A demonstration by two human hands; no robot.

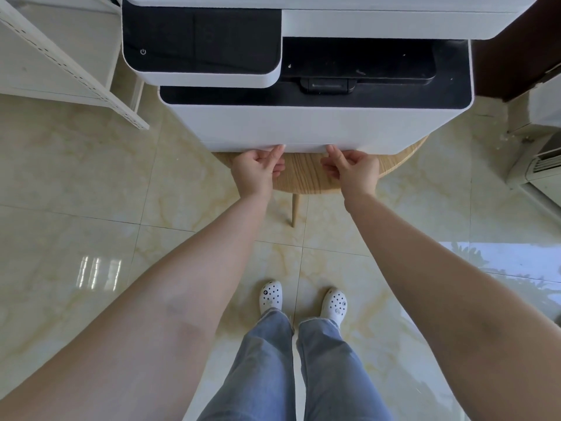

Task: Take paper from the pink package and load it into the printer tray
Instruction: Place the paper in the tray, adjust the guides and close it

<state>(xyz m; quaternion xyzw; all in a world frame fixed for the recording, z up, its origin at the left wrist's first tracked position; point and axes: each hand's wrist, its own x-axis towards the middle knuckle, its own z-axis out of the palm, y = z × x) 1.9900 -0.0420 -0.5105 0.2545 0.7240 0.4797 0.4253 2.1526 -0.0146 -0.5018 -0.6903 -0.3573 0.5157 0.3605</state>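
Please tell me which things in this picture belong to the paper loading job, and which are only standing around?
Belong to the job:
printer
left hand and right hand, both at the printer's lower front edge

Only standing around:
round wooden table under the printer
white shelf
air conditioner unit

The pink package is not in view.

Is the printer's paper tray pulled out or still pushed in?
Pushed in: the printer front looks flush, with both hands at its bottom edge.
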